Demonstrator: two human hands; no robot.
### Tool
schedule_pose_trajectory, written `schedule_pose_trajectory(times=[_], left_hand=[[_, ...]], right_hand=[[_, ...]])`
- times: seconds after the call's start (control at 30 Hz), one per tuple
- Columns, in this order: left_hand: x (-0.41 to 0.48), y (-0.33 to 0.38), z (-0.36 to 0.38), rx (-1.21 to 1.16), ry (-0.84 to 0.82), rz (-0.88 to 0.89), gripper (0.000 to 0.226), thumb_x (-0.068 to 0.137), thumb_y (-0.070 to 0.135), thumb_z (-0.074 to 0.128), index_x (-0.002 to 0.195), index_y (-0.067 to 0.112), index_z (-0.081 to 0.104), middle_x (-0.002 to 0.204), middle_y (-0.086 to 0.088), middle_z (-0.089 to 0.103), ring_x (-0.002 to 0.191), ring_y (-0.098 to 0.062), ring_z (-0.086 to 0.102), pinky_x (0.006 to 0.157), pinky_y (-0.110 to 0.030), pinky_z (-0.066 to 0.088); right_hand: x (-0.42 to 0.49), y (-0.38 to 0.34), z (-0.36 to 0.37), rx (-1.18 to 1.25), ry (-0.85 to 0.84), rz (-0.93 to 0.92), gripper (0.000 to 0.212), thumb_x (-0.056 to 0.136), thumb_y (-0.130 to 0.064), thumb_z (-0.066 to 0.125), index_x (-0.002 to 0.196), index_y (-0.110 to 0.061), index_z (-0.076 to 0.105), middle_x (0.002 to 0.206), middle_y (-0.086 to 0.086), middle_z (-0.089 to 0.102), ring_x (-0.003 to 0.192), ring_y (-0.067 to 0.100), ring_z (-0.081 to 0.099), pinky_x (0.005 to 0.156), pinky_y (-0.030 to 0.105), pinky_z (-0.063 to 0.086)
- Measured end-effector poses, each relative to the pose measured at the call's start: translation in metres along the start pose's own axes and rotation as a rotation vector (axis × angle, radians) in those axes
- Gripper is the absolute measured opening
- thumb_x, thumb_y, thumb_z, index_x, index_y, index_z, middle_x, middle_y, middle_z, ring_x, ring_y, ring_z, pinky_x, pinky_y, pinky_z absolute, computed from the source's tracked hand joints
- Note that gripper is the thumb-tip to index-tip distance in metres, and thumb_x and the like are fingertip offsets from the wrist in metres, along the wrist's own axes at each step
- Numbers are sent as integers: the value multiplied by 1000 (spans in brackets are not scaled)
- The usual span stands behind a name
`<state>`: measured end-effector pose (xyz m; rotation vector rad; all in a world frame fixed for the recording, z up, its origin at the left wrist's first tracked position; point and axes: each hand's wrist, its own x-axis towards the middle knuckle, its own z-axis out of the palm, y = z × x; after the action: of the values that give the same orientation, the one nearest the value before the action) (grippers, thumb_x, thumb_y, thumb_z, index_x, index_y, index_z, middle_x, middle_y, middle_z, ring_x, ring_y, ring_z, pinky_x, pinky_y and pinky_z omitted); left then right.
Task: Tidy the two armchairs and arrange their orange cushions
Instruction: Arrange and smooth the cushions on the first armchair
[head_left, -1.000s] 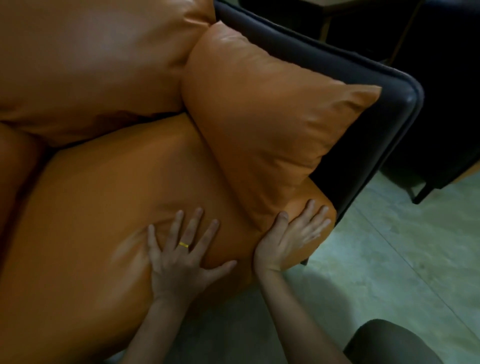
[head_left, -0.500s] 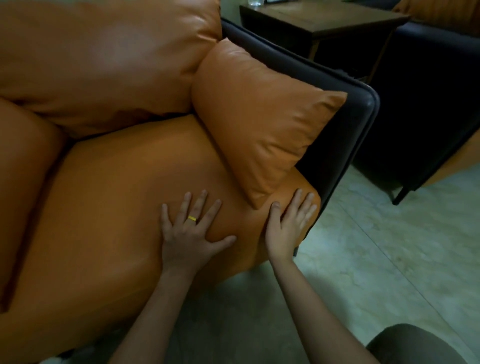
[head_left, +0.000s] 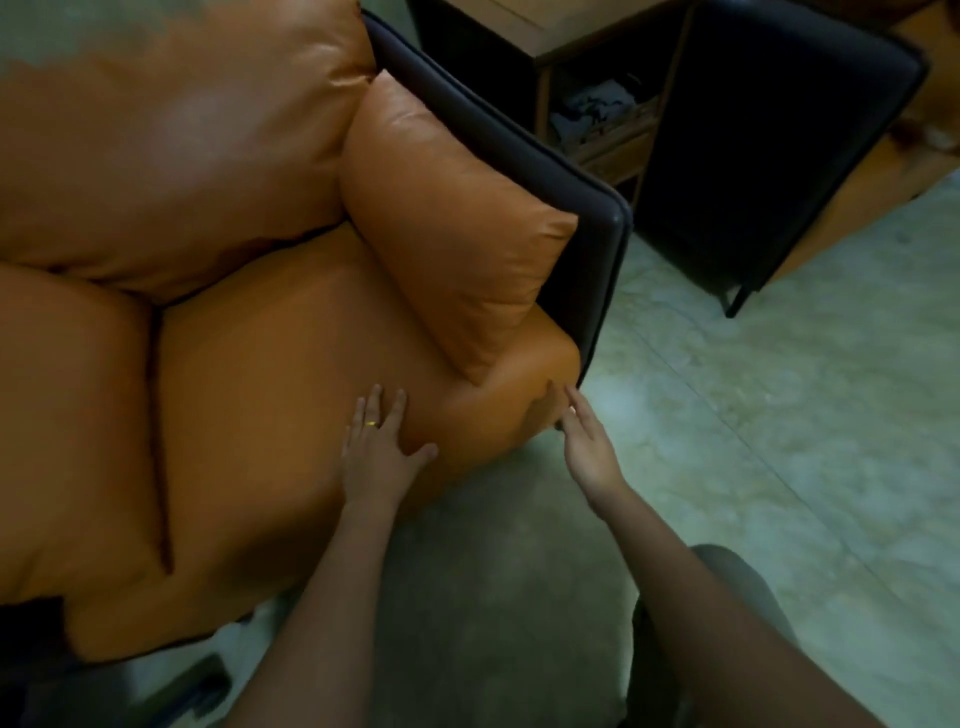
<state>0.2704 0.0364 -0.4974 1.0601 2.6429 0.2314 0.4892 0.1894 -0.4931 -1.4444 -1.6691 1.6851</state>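
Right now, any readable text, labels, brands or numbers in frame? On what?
None readable.
The seat cushion, side cushion and dark armrest show no lettering.
The ring on the left hand shows no marking.
The clutter under the side table is too blurred to tell whether it bears print.

Dim, soft-focus wide-angle view; glare on the back cushion (head_left: 171, 130), corners smeared.

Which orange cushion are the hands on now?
The flat seat cushion: left hand rests on top, right hand touches its front corner. The back cushion and right side cushion stand propped, untouched.
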Motion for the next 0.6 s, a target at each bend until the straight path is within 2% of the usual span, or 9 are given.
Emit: schedule_pose_trajectory(times=[0.1,0.17,0.23,0.33,0.43,0.53,0.6], left_hand=[[-14,11,-38,-171,-276,-147,78,87,57,68,153,28,39,168,-3,12,153,-26,16,122,-44,25],[-34,29,-72,-448,-430,-283,64,89,51,69,144,23,54,158,-7,38,144,-27,37,118,-38,32],[-60,49,-113,-587,-487,-320,54,93,41,68,140,17,58,146,-7,54,134,-25,50,108,-30,39],[-98,85,-166,-575,-540,-327,47,95,31,67,138,12,59,140,-11,59,128,-23,55,100,-27,43],[-137,129,-210,-479,-611,-277,49,95,33,67,139,14,58,139,-10,60,126,-23,57,102,-30,45],[-160,176,-243,-450,-646,-202,51,96,30,66,143,14,54,141,-7,57,130,-22,54,106,-31,42],[-164,210,-260,-467,-661,-164,49,97,27,65,142,14,54,142,-8,57,127,-21,55,104,-31,44]], right_hand=[[-37,-34,-34,-15,7,91,46,109,-32,35,154,-23,38,158,-4,37,146,16,33,110,23,24],[-61,-50,-65,-59,-8,165,45,108,-31,36,152,-23,41,158,-2,37,145,19,34,115,31,28],[-90,-62,-100,-80,-1,282,41,107,-31,39,147,-25,47,156,1,41,141,24,40,117,46,35],[-145,-84,-160,-72,26,410,37,104,-29,45,140,-27,53,149,5,49,136,26,47,112,54,40],[-199,-109,-208,-60,58,475,32,103,-24,47,133,-29,57,143,9,55,133,28,50,112,54,40],[-233,-148,-238,-15,114,550,36,102,-23,48,137,-23,57,141,5,56,132,26,51,112,52,40],[-246,-174,-252,29,148,556,37,102,-24,48,138,-22,56,139,2,55,132,24,50,112,50,41]])
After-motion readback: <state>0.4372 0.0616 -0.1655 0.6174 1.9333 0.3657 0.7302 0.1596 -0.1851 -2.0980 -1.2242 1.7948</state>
